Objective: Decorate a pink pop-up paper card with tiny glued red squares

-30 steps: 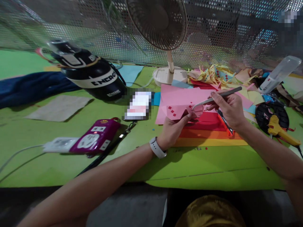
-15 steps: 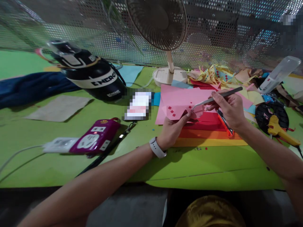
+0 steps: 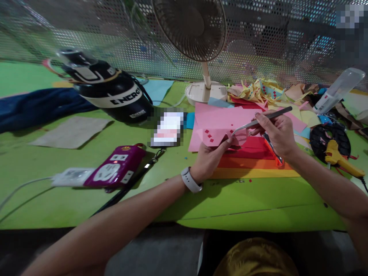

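green tabletop (image 3: 230,203) beneath, left hand (image 3: 209,159) pinches pink paper (image 3: 220,135) under tweezers (image 3: 246,125) clasped in right hand (image 3: 280,134).

Pink paper (image 3: 214,117), red diamond pieces (image 3: 211,140), grey tweezers (image 3: 273,115), lime-green table (image 3: 244,203), purple-and-white power strip (image 3: 117,167)

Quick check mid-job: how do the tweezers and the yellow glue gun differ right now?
The tweezers are slim and dark metallic; the glue gun is yellow and bulkier.
The tweezers are held in the right hand; the glue gun lies unheld by the round black tray.
The tweezers show no cord; the glue gun has a black one.
Both are hand tools.
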The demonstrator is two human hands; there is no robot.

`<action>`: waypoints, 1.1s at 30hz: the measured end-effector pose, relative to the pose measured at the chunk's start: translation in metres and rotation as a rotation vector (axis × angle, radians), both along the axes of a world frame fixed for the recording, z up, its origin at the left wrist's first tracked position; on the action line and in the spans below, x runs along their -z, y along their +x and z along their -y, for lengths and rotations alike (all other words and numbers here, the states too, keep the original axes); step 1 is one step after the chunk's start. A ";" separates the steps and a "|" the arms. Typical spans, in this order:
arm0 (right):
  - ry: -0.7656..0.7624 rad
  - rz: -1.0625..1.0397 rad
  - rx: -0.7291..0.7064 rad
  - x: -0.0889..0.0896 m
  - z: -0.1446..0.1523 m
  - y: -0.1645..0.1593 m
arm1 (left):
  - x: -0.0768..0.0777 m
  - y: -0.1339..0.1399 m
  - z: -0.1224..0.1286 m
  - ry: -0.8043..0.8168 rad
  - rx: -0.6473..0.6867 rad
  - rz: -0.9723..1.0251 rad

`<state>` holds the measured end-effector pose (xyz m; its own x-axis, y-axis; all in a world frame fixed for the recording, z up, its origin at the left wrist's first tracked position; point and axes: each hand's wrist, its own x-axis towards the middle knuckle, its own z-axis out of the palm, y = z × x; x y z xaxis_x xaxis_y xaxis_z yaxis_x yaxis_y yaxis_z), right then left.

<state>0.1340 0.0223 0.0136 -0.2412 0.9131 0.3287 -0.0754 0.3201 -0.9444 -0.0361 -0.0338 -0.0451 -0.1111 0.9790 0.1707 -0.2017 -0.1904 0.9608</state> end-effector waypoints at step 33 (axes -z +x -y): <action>-0.111 -0.103 -0.030 0.011 -0.010 -0.001 | 0.012 -0.005 -0.002 0.025 -0.015 0.010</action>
<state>0.1335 0.0327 0.0022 -0.2390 0.9381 0.2505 -0.1821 0.2101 -0.9606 -0.0409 -0.0318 -0.0571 -0.1280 0.9727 0.1935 -0.2084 -0.2171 0.9536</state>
